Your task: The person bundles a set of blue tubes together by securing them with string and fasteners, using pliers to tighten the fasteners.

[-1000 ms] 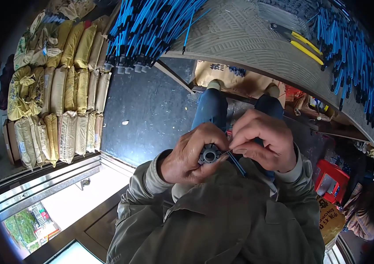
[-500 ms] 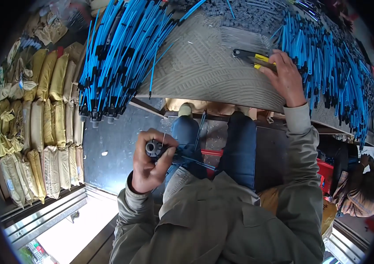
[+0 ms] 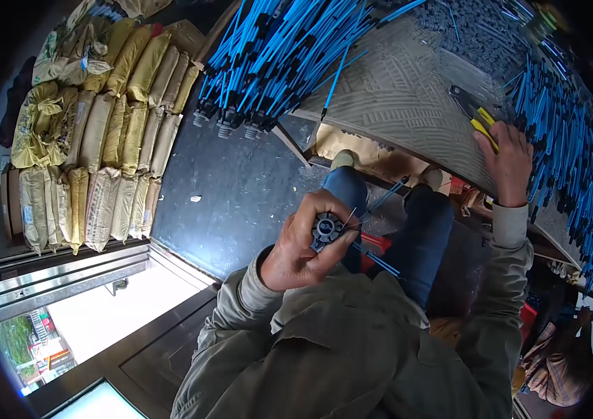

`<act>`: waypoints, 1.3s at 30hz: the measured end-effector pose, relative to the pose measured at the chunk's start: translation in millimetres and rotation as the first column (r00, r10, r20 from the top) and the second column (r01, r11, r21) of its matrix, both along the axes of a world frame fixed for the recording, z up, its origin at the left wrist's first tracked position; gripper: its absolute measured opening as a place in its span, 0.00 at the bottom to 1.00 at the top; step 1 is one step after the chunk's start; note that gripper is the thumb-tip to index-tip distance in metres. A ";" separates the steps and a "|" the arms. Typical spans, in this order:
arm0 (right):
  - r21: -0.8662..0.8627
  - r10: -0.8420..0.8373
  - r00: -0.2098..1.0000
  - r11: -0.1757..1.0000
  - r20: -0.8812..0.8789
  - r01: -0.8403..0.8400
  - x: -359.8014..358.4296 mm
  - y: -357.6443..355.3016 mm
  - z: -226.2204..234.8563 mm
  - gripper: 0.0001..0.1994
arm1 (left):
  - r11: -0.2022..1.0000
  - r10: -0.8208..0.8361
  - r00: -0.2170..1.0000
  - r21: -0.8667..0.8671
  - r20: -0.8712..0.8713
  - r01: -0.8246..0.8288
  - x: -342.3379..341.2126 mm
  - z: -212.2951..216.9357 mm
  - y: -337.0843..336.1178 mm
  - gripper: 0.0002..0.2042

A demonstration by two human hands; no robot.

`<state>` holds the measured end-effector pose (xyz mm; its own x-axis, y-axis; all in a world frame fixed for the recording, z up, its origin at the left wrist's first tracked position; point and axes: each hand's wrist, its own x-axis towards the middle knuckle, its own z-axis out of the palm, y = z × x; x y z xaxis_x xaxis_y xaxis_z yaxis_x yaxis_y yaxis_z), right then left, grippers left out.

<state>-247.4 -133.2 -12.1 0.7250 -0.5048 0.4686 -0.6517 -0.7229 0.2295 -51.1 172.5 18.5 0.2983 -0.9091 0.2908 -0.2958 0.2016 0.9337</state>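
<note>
My left hand (image 3: 296, 248) is closed around a dark, round ribbed end piece (image 3: 326, 229), held upright above my lap. Thin blue rods (image 3: 386, 195) with black fittings stick out past that fist, and a fine wire (image 3: 351, 216) pokes up beside my thumb. On the patterned mat (image 3: 394, 98), my right hand (image 3: 511, 164) has its fingers curled over the yellow handles of a pair of pliers (image 3: 483, 128). Their dark jaws point away to the left. How firmly the fingers grip the handles is partly hidden.
A large bundle of blue rods (image 3: 268, 70) overhangs the table's left corner, and another heap of blue rods (image 3: 575, 160) lies right of my hand. Dark small parts (image 3: 478, 42) are piled at the back. Stacked sacks (image 3: 101, 133) line the left. Another person (image 3: 558, 366) is at lower right.
My view has turned, shifting the scene to the right. The end piece in my left hand now faces up more directly. My right hand still lies on the pliers, nearer the handle ends.
</note>
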 end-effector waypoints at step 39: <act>0.279 0.435 0.900 0.863 0.015 -0.422 -2.3 164.3 81.1 0.17 | 0.999 0.033 0.995 0.017 0.092 -0.035 -19.8 -1.6 6.2 0.17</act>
<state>-249.7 31.1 69.0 0.9163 -0.2405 0.3202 -0.2567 -0.9665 0.0086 -70.9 178.7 16.9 0.3018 -0.9046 0.3011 -0.3868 0.1725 0.9059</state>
